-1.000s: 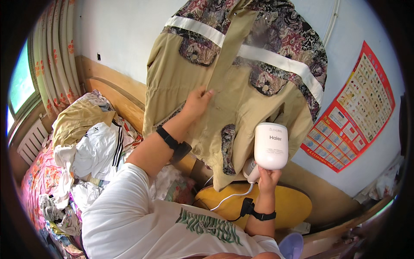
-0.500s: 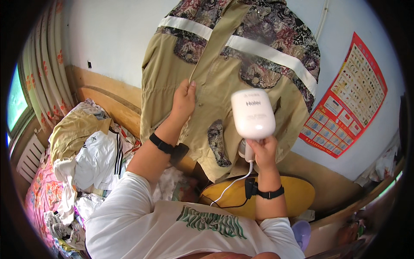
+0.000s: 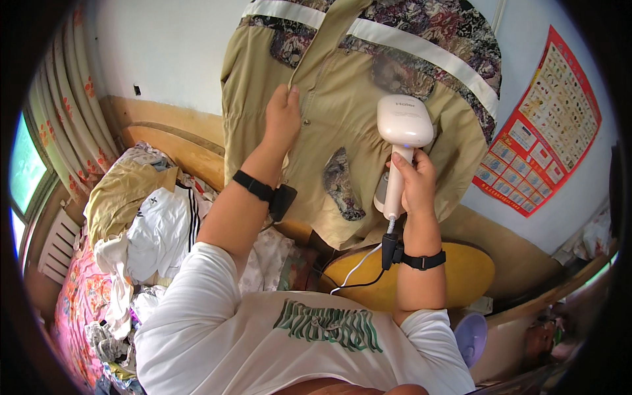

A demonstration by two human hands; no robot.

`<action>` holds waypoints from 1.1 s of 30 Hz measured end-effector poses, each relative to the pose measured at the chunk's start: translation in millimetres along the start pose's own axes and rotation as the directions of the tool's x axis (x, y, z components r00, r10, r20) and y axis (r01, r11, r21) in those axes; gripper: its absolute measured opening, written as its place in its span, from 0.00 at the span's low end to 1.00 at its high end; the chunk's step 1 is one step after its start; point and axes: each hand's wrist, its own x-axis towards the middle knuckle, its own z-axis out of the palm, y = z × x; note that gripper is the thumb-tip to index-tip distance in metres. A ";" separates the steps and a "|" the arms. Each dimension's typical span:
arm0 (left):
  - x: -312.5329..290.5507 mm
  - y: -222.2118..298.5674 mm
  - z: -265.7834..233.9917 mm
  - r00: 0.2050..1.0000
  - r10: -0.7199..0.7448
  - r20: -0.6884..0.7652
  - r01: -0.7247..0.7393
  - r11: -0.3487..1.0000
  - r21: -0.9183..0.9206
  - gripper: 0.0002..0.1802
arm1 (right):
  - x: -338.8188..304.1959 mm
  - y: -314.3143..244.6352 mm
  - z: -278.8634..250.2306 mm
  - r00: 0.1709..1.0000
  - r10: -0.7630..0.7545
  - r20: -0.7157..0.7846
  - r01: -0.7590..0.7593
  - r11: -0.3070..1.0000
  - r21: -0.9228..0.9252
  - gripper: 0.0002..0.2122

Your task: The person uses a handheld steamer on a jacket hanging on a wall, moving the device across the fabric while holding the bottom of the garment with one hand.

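A khaki jacket (image 3: 263, 125) with dark patterned panels and a white band across its chest hangs upright against the wall. My left hand (image 3: 283, 115) is closed on the edge of the jacket's front placket, fingers pinching the cloth. In my right hand (image 3: 419, 178) is a white handheld garment steamer (image 3: 405, 120), gripped round its handle. The steamer's head is in front of the jacket, just below a patterned pocket flap (image 3: 398, 74); whether it touches the cloth I cannot tell. A faint haze shows near the flap. From the handle's base a white cord runs down.
At the left, a bed (image 3: 79, 303) with a pink floral cover bears a heap of clothes (image 3: 155, 230). A yellow oval board (image 3: 355, 276) stands below the jacket. A red-bordered poster (image 3: 533, 131) is on the right wall. A lilac basin (image 3: 471, 339) sits low at the right.
My right hand has moved up and slightly right with the steamer, whose head is now tipped so the handle shows fully. My left hand keeps its hold. The whole view has shifted slightly.
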 end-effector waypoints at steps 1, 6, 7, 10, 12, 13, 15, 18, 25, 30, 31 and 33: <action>1.7 -1.9 0.3 1.000 -0.024 0.010 0.024 0.999 0.024 0.12 | -0.7 4.9 -2.3 1.000 0.003 -0.001 -0.003 1.000 0.000 0.13; 8.9 -16.7 1.6 0.996 -0.076 0.050 0.071 0.994 0.087 0.14 | -9.7 21.5 -4.1 0.995 0.061 -0.081 -0.059 0.998 0.024 0.13; 10.4 -18.6 2.1 0.995 -0.082 0.056 0.078 0.994 0.075 0.14 | -11.9 22.5 -2.3 0.995 0.059 -0.083 -0.057 0.998 0.023 0.13; 15.7 -20.8 4.4 0.991 -0.094 0.096 0.084 0.991 0.101 0.15 | -15.2 22.7 6.1 0.994 0.018 -0.112 -0.025 0.998 -0.057 0.12; 20.8 -17.5 5.6 0.987 -0.093 0.130 0.078 0.990 0.119 0.15 | -16.4 15.7 14.4 0.994 -0.023 -0.102 0.014 0.995 -0.096 0.12; 22.3 -18.1 5.1 0.981 -0.102 0.163 0.079 0.987 0.141 0.16 | -15.9 14.2 20.2 0.994 -0.024 -0.107 0.014 0.995 -0.095 0.12; 24.7 -19.6 5.3 0.979 -0.103 0.176 0.077 0.986 0.149 0.16 | -10.0 12.3 33.4 0.996 -0.060 -0.063 0.046 0.979 -0.198 0.14; 25.4 -19.6 9.0 0.971 -0.142 0.190 0.117 0.984 0.136 0.16 | 0.0 8.7 51.6 0.999 -0.020 -0.041 0.013 0.987 -0.157 0.15; 30.9 -23.6 3.4 0.984 -0.118 0.133 0.107 0.991 0.081 0.15 | -2.3 30.4 50.5 0.988 -0.011 -0.153 0.003 0.999 -0.049 0.14; 39.6 -32.6 0.3 0.961 -0.182 0.209 0.173 0.983 0.058 0.18 | -14.4 30.5 37.0 0.969 0.025 -0.245 -0.019 0.999 0.027 0.14; 42.0 -35.1 0.7 0.947 -0.194 0.256 0.181 0.981 0.075 0.19 | -15.7 29.5 36.6 0.966 0.024 -0.258 -0.019 1.000 0.022 0.13; 41.8 -40.2 2.8 0.958 -0.161 0.236 0.149 0.986 0.069 0.19 | -18.2 31.6 36.8 0.964 0.014 -0.266 -0.009 1.000 0.021 0.13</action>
